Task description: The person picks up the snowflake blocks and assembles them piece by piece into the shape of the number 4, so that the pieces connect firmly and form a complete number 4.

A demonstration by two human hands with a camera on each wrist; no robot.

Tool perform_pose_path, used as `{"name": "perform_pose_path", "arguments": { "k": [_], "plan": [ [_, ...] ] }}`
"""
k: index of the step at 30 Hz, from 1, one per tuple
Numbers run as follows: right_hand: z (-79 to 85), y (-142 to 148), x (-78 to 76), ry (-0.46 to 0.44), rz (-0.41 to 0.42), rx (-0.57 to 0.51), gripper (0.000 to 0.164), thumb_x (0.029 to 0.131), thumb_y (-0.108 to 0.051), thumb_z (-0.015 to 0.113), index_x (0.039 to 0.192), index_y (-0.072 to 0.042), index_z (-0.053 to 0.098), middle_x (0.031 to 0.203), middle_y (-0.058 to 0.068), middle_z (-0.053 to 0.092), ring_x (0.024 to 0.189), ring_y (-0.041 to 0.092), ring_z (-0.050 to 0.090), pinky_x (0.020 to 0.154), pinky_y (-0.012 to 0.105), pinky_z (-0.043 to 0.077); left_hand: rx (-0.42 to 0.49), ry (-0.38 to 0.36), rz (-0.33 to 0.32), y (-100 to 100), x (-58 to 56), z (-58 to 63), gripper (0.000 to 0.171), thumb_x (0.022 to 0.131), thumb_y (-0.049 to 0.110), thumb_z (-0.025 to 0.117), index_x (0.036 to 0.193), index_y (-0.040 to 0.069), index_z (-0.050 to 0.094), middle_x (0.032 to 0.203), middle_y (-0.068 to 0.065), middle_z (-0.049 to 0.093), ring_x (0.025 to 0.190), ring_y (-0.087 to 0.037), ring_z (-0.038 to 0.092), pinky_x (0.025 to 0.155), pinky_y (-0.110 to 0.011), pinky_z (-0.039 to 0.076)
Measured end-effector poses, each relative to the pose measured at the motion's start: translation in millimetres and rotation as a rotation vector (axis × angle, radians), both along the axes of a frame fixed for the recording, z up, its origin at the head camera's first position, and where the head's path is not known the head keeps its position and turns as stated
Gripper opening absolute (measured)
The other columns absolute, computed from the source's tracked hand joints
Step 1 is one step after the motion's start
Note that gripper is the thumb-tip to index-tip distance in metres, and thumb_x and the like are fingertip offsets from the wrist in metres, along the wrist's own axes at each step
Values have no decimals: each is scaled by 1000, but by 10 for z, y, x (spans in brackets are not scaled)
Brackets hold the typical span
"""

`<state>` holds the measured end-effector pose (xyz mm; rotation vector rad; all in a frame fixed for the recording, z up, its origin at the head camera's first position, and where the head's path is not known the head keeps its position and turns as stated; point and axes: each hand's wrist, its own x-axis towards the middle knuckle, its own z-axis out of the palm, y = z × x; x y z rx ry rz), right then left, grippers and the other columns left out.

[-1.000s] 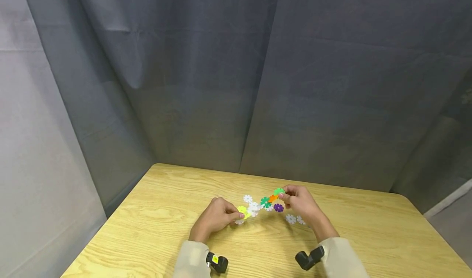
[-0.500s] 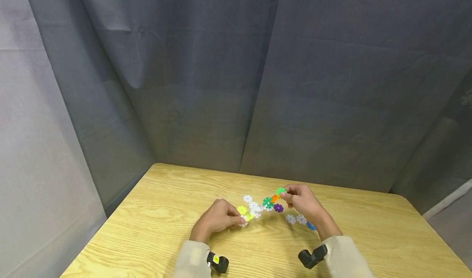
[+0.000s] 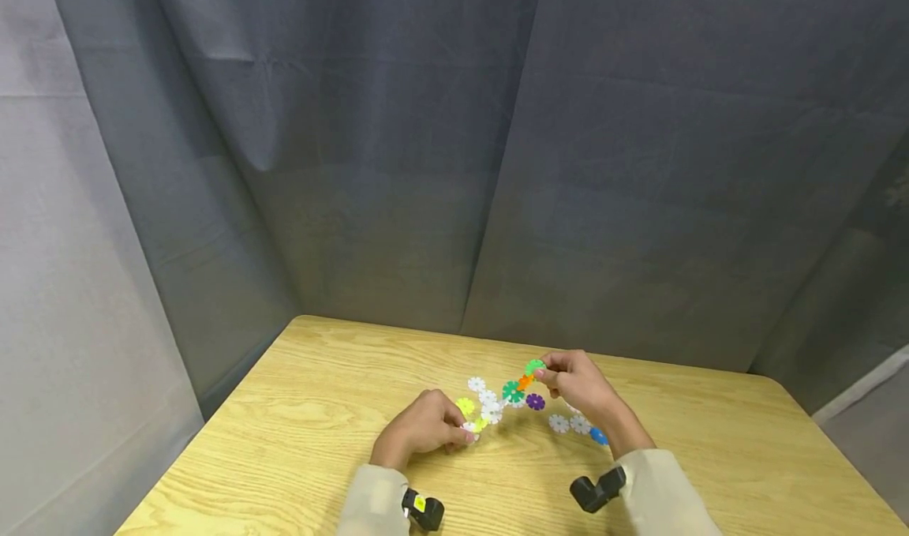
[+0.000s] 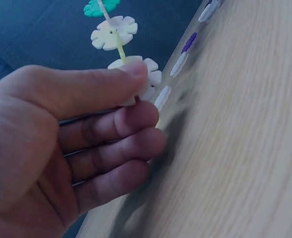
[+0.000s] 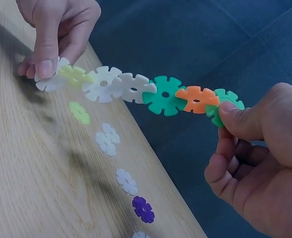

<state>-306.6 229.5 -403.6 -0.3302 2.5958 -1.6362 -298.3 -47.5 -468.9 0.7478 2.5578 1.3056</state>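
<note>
In the head view, my left hand (image 3: 424, 425) and right hand (image 3: 578, 380) pinch opposite ends of a flower-disc chain (image 3: 508, 391) above the table (image 3: 341, 378). The left wrist view shows me gripping its white end disc (image 4: 155, 78); the right wrist view, its green end disc (image 5: 225, 95).

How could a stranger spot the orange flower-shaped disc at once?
Above the pale wooden table, a person's left hand and right hand hold a chain of linked, flower-shaped plastic discs. From the green disc that the right hand pinches, the orange notched disc is next along. It alone is orange, with green neighbours on both sides.
</note>
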Motion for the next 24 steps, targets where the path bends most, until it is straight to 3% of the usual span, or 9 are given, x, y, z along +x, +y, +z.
{"name": "perform_pose_path", "arguments": {
  "k": [10, 24],
  "plan": [
    [0, -19, -3, -1, 13, -5, 13, 102, -5, 56, 98, 5, 63, 77, 8, 48, 68, 21, 43, 63, 34, 37, -10, -26, 33, 30, 21, 11, 17, 85, 14, 81, 68, 11, 77, 61, 0, 68, 55, -18, 64, 47, -22, 41],
    [-30, -61, -15, -10, -7, -58, 15, 101, -15, 61, 95, -1, 60, 82, 12, 54, 79, 31, 50, 69, 35, 47, 20, 16, 70, -28, 5, 8, 18, 85, 14, 81, 68, 10, 78, 60, -1, 67, 50, -8, 53, 46, -21, 38]
  ]
}}
